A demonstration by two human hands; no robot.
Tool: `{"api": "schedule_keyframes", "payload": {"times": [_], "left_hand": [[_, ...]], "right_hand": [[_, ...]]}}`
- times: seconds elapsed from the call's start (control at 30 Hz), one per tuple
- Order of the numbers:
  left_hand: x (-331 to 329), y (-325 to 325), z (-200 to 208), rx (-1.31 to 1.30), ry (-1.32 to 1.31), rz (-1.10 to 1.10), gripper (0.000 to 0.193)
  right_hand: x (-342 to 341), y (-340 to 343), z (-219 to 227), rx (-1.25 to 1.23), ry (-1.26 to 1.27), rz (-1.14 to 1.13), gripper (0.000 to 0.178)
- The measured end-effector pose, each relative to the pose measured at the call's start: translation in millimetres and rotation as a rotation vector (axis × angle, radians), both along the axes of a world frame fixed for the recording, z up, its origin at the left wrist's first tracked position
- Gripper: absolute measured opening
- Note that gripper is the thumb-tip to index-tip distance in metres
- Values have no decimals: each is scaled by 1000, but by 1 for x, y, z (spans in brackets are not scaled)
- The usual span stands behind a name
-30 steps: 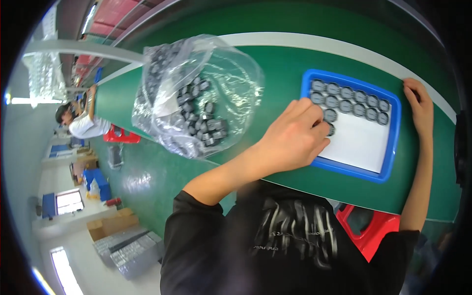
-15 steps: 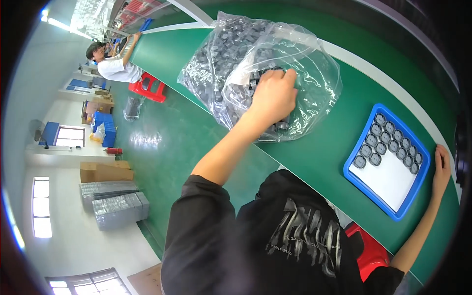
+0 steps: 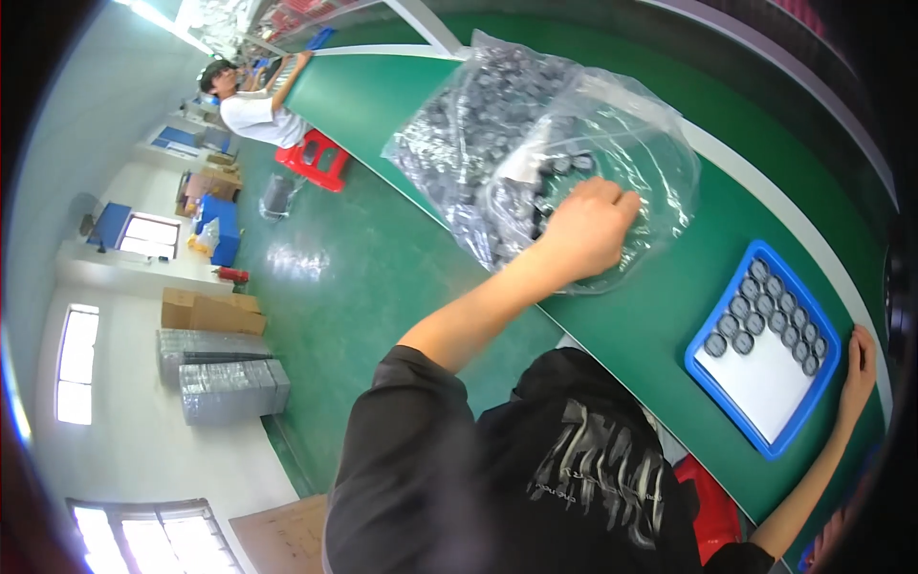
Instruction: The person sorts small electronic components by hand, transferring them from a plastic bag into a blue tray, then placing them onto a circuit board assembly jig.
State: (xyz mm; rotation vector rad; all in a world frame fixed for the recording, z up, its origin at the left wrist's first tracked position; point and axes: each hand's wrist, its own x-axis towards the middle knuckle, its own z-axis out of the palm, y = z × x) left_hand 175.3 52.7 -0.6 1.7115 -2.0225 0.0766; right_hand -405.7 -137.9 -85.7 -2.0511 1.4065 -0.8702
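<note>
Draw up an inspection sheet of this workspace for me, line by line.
Surface: long green tabletop with white edging strip.
Job's things: clear plastic bag of small dark-grey parts; blue rectangular plastic tray, partly filled with round dark-grey parts over a white sheet.
Clutter: grey plastic-wrapped stacks and brown cardboard boxes at left.
Grip: left hand curled at the bag, anything held hidden; right hand at the edging strip beside the tray.
Cables: nothing seen.
Surroundings: red plastic stool; white-shirted person at the tabletop, upper left.
</note>
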Motion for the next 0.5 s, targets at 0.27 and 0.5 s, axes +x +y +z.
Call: {"api": "schedule_keyframes", "payload": {"times": [0.27,0.5], "left_hand": [[-6,-3,-13,-136,-76,58,8],[-68,7,14,-310,213,-156,3]], "right_hand": [[-1,0,-3,3,9,16,27],[-1,-8,-9,-20,26,40,27]]}}
